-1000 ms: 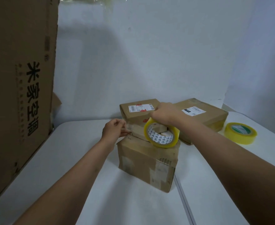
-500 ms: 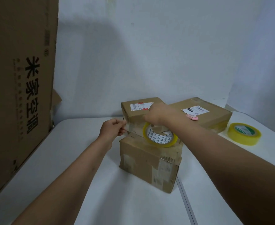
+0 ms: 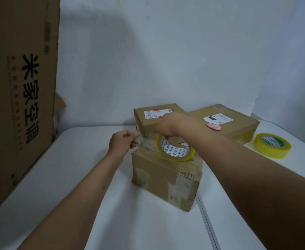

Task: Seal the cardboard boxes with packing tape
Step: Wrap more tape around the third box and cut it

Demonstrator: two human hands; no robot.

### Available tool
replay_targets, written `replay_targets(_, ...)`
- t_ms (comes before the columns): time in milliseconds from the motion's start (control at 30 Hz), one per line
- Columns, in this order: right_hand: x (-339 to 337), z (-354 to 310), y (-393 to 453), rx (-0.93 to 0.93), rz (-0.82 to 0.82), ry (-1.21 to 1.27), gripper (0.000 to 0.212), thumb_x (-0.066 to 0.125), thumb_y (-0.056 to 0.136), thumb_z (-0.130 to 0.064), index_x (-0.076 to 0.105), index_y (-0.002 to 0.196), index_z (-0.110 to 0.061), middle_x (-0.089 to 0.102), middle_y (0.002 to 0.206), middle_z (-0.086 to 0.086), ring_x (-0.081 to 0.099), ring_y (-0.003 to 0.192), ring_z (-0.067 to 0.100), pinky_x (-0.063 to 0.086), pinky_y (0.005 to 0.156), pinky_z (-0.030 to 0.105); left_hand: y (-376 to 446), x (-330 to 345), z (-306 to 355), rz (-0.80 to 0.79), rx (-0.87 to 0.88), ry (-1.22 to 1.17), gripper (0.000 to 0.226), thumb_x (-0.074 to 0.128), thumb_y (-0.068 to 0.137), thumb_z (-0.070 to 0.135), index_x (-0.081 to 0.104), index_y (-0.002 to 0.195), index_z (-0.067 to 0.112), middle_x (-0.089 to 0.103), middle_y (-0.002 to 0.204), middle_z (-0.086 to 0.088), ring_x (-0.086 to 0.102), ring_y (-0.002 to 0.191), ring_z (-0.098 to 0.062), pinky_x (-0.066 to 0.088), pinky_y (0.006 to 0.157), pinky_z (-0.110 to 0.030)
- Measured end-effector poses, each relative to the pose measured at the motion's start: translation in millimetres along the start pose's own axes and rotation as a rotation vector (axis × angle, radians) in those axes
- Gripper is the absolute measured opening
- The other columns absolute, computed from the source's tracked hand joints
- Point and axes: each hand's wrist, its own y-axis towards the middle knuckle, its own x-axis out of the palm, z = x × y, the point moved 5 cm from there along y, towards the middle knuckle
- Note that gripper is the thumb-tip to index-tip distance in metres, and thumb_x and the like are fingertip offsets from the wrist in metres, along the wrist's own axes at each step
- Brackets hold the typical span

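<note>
While the right hand grips the tape roll atop the near box on the white counter, the left hand pinches the tape's free end at the box's far-left corner. Two more boxes sit beyond; a spare roll lies far right.

Bare forearms, sleeveless to the frame edge
</note>
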Motion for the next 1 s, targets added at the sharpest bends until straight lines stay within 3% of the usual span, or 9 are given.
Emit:
replay_targets(367, 1.5, -2.4, 3.4, -0.005, -0.004, -0.055, 0.032, 0.044, 0.092, -0.037, 0.052, 0.071, -0.015, 0.064, 0.07, 0.001, 0.057, 0.057, 0.016, 0.041, 0.053, 0.027, 4.3, -1.0, -12.7, -0.022, -0.042, -0.035, 0.014, 0.064, 0.092, 0.016, 0.072, 0.088, 0.006, 0.066, 0.07, -0.004, 0.054, 0.059, -0.012, 0.051, 0.066, -0.028)
replay_targets(500, 3.4, -3.1, 3.6, 0.003, -0.002, -0.059, 0.03, 0.044, 0.092, -0.042, 0.054, 0.083, -0.014, 0.068, 0.08, 0.001, 0.059, 0.062, 0.016, 0.044, 0.058, 0.027, 4.6, -0.4, -16.3, -0.026, -0.051, -0.052, 0.013, 0.065, 0.091, 0.016, 0.072, 0.088, 0.005, 0.066, 0.069, -0.003, 0.054, 0.058, -0.013, 0.051, 0.066, -0.027)
replay_targets(567, 3.6, -3.9, 3.6, 0.003, -0.002, -0.069, 0.033, 0.043, 0.092, -0.043, 0.052, 0.078, -0.015, 0.068, 0.08, 0.001, 0.058, 0.06, 0.016, 0.044, 0.057, 0.027, 2.5, 3.1, -21.4, -0.043, -0.077, -0.062, 0.013, 0.065, 0.091, 0.016, 0.072, 0.088, 0.004, 0.065, 0.068, -0.003, 0.054, 0.059, -0.013, 0.051, 0.062, -0.024)
replay_targets(700, 3.0, -3.7, 3.0, 0.011, -0.004, -0.061, 0.035, 0.043, 0.091, -0.041, 0.051, 0.069, -0.016, 0.066, 0.074, 0.002, 0.057, 0.055, 0.015, 0.039, 0.053, 0.027, -11.2, 17.0, -41.5, -0.146, -0.202, -0.189, 0.013, 0.061, 0.094, 0.012, 0.072, 0.092, 0.005, 0.072, 0.083, -0.008, 0.067, 0.073, -0.017, 0.053, 0.061, -0.022)
replay_targets(833, 3.6, -6.0, 2.5, -0.011, 0.002, -0.096, 0.034, 0.041, 0.09, -0.039, 0.055, 0.068, -0.016, 0.062, 0.064, 0.0, 0.056, 0.054, 0.015, 0.038, 0.055, 0.029, -22.5, 28.6, -53.8, -0.269, -0.258, -0.197, 0.027, 0.045, 0.098, 0.004, 0.069, 0.089, 0.013, 0.074, 0.08, -0.004, 0.069, 0.067, -0.012, 0.051, 0.054, -0.02)
replay_targets(933, 4.6, -6.1, 4.1, -0.016, 0.016, -0.097, 0.035, 0.042, 0.09, -0.04, 0.054, 0.067, -0.016, 0.063, 0.065, -0.001, 0.057, 0.056, 0.015, 0.037, 0.054, 0.029, -19.3, 30.0, -54.7, -0.362, -0.295, -0.161, 0.028, 0.041, 0.099, 0.003, 0.067, 0.097, 0.013, 0.073, 0.085, -0.004, 0.068, 0.071, -0.014, 0.053, 0.059, -0.023)
replay_targets(1000, 4.8, -5.1, 5.4, -0.008, 0.029, -0.09, 0.035, 0.043, 0.09, -0.04, 0.057, 0.07, -0.016, 0.064, 0.067, -0.001, 0.058, 0.056, 0.014, 0.037, 0.052, 0.028, -17.5, 29.6, -58.0, -0.423, -0.313, -0.105, 0.023, 0.042, 0.1, 0.004, 0.063, 0.107, 0.009, 0.071, 0.097, -0.011, 0.067, 0.083, -0.021, 0.055, 0.073, -0.03)
